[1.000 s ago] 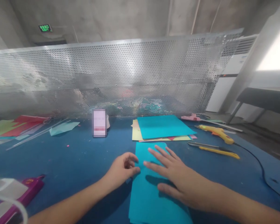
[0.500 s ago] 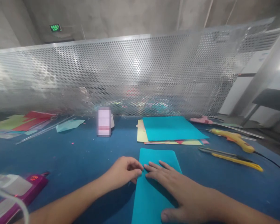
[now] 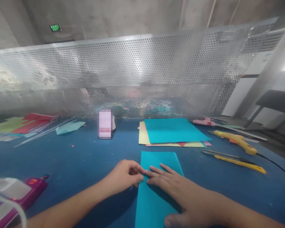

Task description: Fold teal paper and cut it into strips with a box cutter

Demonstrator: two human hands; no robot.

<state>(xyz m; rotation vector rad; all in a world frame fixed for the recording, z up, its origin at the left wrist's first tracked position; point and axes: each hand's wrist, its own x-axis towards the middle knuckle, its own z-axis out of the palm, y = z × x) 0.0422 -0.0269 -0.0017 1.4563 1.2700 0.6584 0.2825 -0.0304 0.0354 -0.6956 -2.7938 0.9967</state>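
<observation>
Squaring and flattening a turquoise sheet, head view. The turquoise sheet (image 3: 159,158) lies lengthwise before you on the blue table (image 3: 85,167), its near end running out of view; whether it is one layer or folded cannot be told from here.

Your left hand (image 3: 127,175) is at the sheet's left edge, thumb and forefinger curled to a narrow gap; whether the edge lies pinched between them is not clear. Your right hand (image 3: 178,190) is wide, palm down over the sheet, fingers fanned toward that same edge and thumb set well apart, nearer you.

The work in hand appears to be the left edge. For a clean result, let the right hand bear down lightly and evenly, so that the sheet neither slides nor buckles while the left fingertips true the edge. If a crease is wanted, run a fingertip along it in one steady stroke; uneven pressure would probably leave a wavering line.

Beyond the sheet's far end lies a paper stack (image 3: 175,131); to its right are the yellow glue gun (image 3: 241,143) and, nearer you, the yellow-handled cutter (image 3: 242,162), both apart from your right hand.
</observation>
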